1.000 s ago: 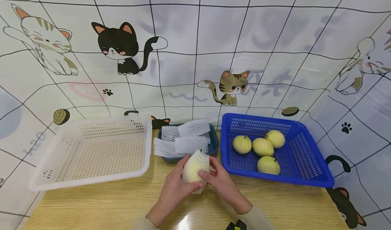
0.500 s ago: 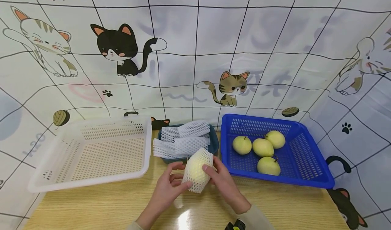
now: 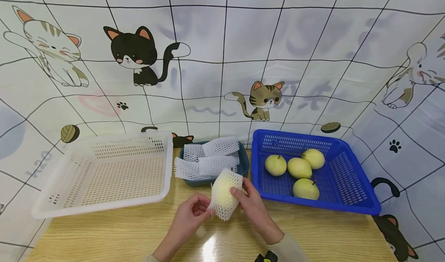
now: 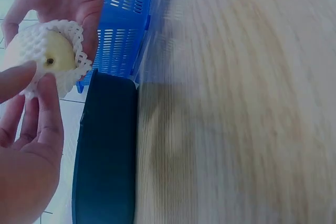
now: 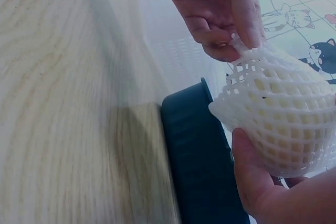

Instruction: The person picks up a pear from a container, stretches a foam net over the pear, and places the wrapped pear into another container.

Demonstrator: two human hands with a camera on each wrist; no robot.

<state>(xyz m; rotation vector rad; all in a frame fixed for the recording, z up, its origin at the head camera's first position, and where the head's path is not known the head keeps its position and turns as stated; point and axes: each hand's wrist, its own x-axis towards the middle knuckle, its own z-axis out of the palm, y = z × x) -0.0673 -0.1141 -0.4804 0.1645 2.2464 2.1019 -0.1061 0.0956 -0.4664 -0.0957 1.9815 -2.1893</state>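
A pale yellow-green pear [image 4: 62, 51] sits inside a white foam net sleeve [image 3: 226, 194], held above the table in front of the small bin. My right hand [image 3: 255, 210] grips the sleeved pear from the right, thumb across its front. With thumb and fingertip, my left hand [image 3: 189, 217] pinches the lower left edge of the sleeve, as the right wrist view also shows. The pear's brown-spotted end shows through the sleeve's open end in the left wrist view. Several flat foam net sleeves [image 3: 208, 163] lie in the dark teal bin [image 3: 245, 163] just behind the hands.
On the right stands a blue basket [image 3: 347, 206] with several bare pears [image 3: 306, 188]. A white basket [image 3: 104, 208] with nothing in it stands at the left. Behind them hangs a cat-print cloth [image 3: 208, 41]. All rest on a wooden table [image 3: 114, 235].
The sleeved pear has tilted and turned slightly in my right hand. My left hand has moved from around the pear's left side to the sleeve's lower left edge.
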